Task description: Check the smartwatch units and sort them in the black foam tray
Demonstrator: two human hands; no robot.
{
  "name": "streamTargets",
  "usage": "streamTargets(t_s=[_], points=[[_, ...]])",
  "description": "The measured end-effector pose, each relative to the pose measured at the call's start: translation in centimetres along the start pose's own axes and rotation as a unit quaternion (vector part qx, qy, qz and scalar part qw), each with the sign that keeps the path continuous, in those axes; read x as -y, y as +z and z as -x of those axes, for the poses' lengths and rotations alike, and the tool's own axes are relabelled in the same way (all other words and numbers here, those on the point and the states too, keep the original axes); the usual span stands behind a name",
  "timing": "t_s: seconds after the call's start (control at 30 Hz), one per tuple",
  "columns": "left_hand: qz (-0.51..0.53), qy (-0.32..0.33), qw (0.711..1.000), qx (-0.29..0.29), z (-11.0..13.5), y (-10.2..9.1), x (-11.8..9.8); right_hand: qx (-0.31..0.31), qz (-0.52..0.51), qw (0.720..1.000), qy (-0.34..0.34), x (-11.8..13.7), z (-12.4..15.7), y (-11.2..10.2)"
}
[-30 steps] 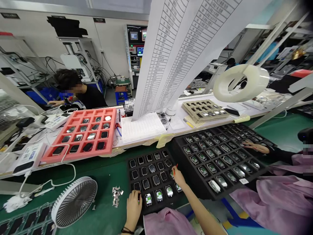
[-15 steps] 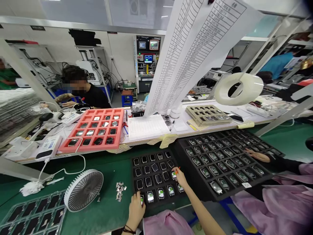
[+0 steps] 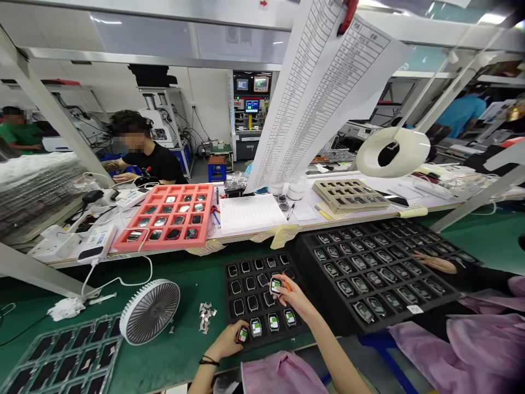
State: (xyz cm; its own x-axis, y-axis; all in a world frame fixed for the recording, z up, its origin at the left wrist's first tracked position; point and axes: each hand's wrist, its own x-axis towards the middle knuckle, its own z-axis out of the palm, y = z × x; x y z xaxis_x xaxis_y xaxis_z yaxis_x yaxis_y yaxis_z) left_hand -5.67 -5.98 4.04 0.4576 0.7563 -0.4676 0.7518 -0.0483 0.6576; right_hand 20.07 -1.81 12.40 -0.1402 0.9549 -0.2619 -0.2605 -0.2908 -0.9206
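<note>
A small black foam tray (image 3: 246, 284) of smartwatch bodies lies on the green mat in front of me. My right hand (image 3: 289, 293) is closed on a lit watch body (image 3: 275, 284), lifted just above the tray, with an orange pen-like tool showing between the fingers. My left hand (image 3: 229, 340) rests at the tray's near left corner, fingers pinched on another lit watch body (image 3: 243, 334). Three more lit watches (image 3: 273, 323) sit in the tray's front row.
A large black tray (image 3: 410, 306) of watches lies to the right, with a co-worker's hand (image 3: 435, 264) on it. A small fan (image 3: 150, 311), loose metal clips (image 3: 205, 316), a red tray (image 3: 118, 246), a tan tray (image 3: 320, 189), hanging printed sheets (image 3: 320, 82) and a tape roll (image 3: 394, 153) surround me.
My right hand lifted a lit watch out of the tray's right side and carried it left. My left hand turned and pinched the front-left watch. The view tilted upward.
</note>
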Motion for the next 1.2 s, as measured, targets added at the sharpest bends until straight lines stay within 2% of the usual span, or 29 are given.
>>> streamTargets(t_s=[0.13, 0.37, 0.5, 0.57, 0.67, 0.8, 0.97, 1.2], points=[[0.038, -0.002, 0.999, 0.008, -0.4, -0.5, 0.6, 0.030, 0.011, 0.999, -0.021, 1.8, 0.6, 1.2], [0.073, -0.002, 0.997, -0.027, -0.7, -0.3, 1.1, 0.014, 0.010, 0.999, -0.034, 5.2, 0.9, 2.3], [0.131, 0.021, 0.989, -0.058, -0.7, -0.7, 0.8, 0.046, -0.025, 0.998, -0.041, 7.3, 1.9, 3.1], [0.226, 0.048, 0.969, -0.086, -0.7, -1.4, -0.2, 0.070, -0.033, 0.996, -0.054, 8.0, 2.5, 3.6], [0.367, 0.080, 0.917, -0.135, -0.1, -3.2, -2.9, 0.097, -0.026, 0.992, -0.076, 8.8, 3.2, 4.4], [0.434, 0.105, 0.873, -0.195, 1.7, -6.3, -7.3, 0.118, -0.007, 0.989, -0.090, 9.1, 3.7, 5.0], [0.436, 0.145, 0.864, -0.205, 4.0, -8.8, -11.2, 0.125, 0.013, 0.987, -0.097, 9.0, 4.1, 5.2], [0.441, 0.121, 0.854, -0.249, 5.8, -9.4, -14.2, 0.125, 0.039, 0.986, -0.103, 9.1, 5.3, 5.2]])
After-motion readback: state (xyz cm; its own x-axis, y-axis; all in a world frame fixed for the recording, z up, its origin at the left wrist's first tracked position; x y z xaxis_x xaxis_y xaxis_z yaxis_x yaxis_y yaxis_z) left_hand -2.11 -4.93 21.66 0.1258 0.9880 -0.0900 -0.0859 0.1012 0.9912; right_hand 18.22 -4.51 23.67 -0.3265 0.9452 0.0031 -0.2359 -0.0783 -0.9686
